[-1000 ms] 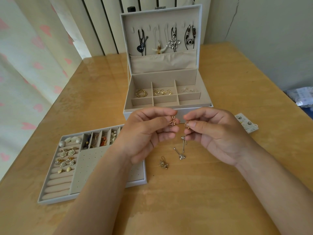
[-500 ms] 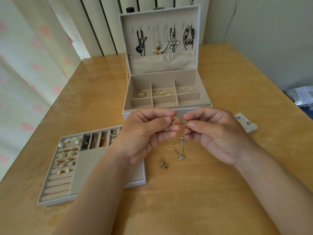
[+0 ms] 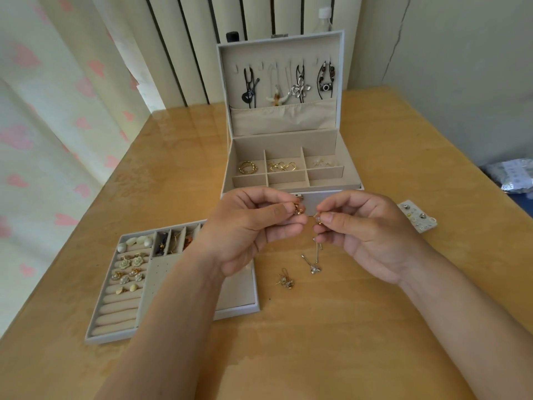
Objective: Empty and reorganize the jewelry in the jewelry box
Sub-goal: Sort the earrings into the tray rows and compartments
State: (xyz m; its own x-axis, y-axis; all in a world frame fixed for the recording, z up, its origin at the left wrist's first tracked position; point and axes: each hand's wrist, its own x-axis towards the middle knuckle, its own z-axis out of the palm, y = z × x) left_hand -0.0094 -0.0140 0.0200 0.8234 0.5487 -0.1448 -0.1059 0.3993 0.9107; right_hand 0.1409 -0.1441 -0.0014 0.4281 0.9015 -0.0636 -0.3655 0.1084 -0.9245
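Tabletop (image 3: 389, 157): pale glossy wood with visible grain.

Jewelry box (image 3: 328, 201): grey, rectangular, standing at the middle of the tabletop toward its far edge. The lid is upright and lined in beige fabric with a gathered pocket; four pendant necklaces (image 3: 300, 89) hang from its hooks. The base is split into six square compartments. Coiled gold hoops (image 3: 248, 167) lie in the far-left one, gold rings (image 3: 282, 166) in the far-middle one, and fine pale pieces in the far-right one.

Tray (image 3: 239, 309): grey, flat, lying toward the left edge of the tabletop. It has padded ring rolls holding flower-shaped studs (image 3: 131, 262), narrow slots and a perforated panel.

Left hand (image 3: 248, 226): fingers curled, pinching a small gold earring (image 3: 298, 209) just in front of the box.

Right hand (image 3: 366, 232): fingers curled, pinching a slim drop earring (image 3: 318, 223) whose thin chain dangles.

Earring card (image 3: 418, 216): white, studded, toward the right edge.

Silver earring (image 3: 313, 265) and gold cluster earring (image 3: 286, 281): loose on the tabletop below the hands.
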